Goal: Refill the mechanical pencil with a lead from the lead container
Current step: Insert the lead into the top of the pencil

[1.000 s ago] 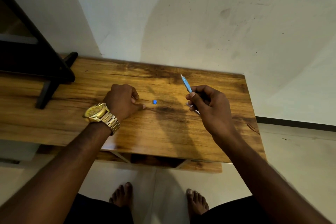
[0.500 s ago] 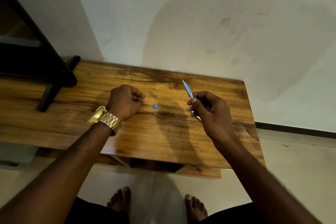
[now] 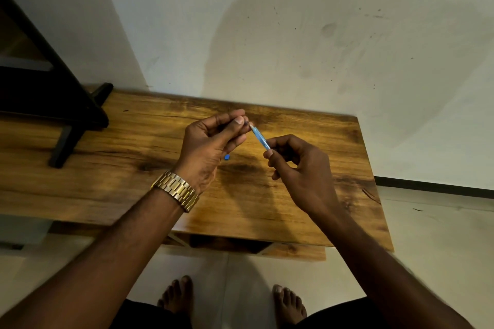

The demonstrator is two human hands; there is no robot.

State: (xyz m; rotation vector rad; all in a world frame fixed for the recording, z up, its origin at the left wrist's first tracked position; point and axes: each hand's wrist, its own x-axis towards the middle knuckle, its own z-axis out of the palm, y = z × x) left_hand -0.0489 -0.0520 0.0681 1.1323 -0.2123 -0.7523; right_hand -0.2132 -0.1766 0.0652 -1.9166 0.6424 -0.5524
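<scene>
Right hand (image 3: 299, 168) gripped the pencil (image 3: 259, 137), tilted over the table (image 3: 133, 168). Left hand (image 3: 211, 147) pinched thumb to forefinger at its upper end; contents indiscernible.

Dim warm light, soft shadows on wall (image 3: 294, 43) and table (image 3: 133, 168), wide-angle bending at edges.

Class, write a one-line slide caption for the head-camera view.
Right hand holds a blue mechanical pencil while left hand pinches at its upper end, above a wooden table.

Lead in left grip (image 3: 213, 141) indiscernible
</scene>
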